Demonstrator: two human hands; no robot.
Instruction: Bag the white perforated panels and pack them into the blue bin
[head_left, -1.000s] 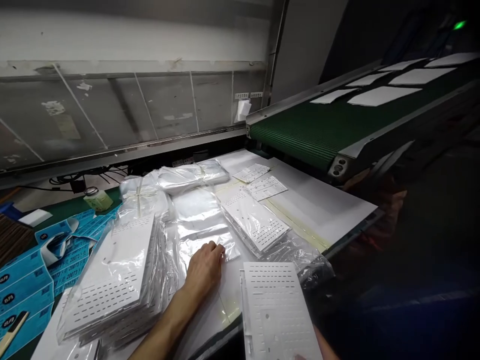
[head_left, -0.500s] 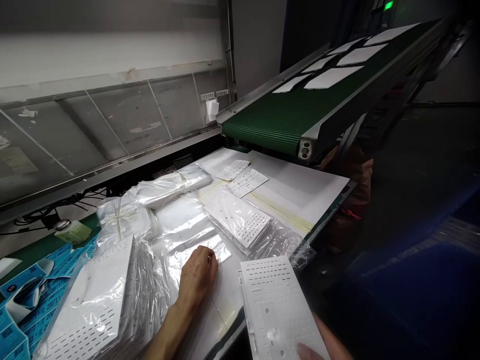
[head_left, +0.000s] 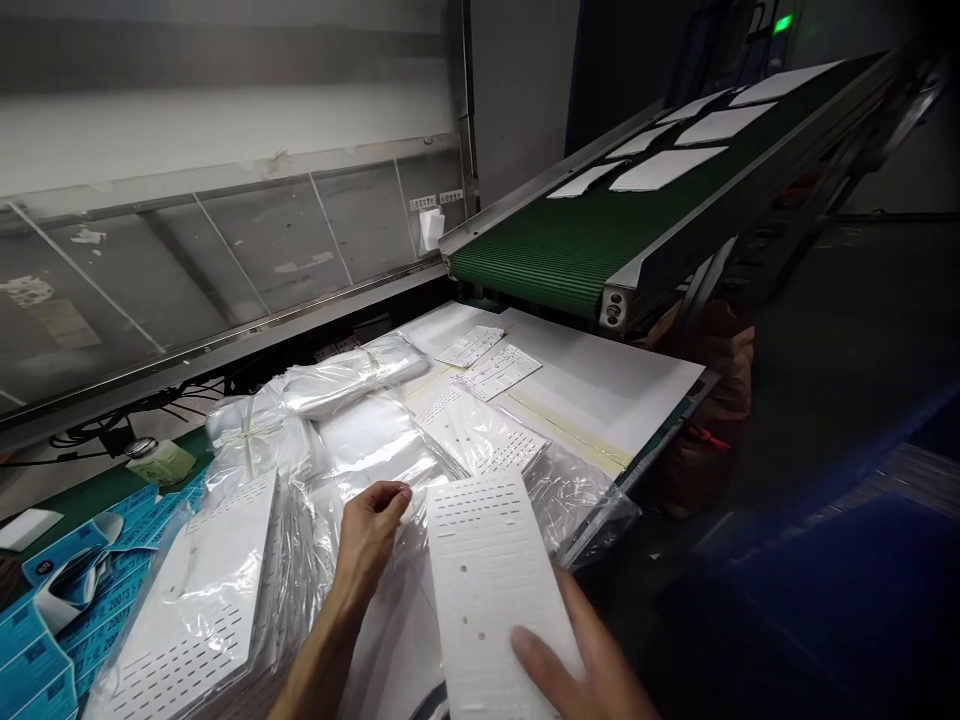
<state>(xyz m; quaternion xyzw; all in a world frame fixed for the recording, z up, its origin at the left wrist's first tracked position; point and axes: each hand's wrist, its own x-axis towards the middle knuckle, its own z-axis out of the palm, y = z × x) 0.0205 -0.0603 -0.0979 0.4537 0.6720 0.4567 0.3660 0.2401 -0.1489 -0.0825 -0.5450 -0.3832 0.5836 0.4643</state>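
My right hand [head_left: 574,650] grips a white slotted plastic panel [head_left: 487,560] at its lower right side, thumb on the face. The panel is tilted up, with rows of short slots near its top and a few small holes. My left hand [head_left: 371,530] is just left of the panel, thumb and fingertips pinched on the edge of a clear plastic bag [head_left: 415,528]. Beneath and beyond it lies a pile of flat clear bags [head_left: 375,430]. A bagged slotted panel [head_left: 480,430] rests on the table behind the held one.
A stack of bagged panels [head_left: 199,590] stands at left, beside blue printed sheets [head_left: 112,600] and a small jar [head_left: 159,462]. Tied bag bundles [head_left: 356,375] lie behind. Past two small printed white pieces [head_left: 499,372], a green conveyor [head_left: 551,255] slopes upward, carrying several white panels.
My right hand has brought the panel left and up, nearer my left hand. My left hand has drawn back slightly left and lifted the bag's edge.
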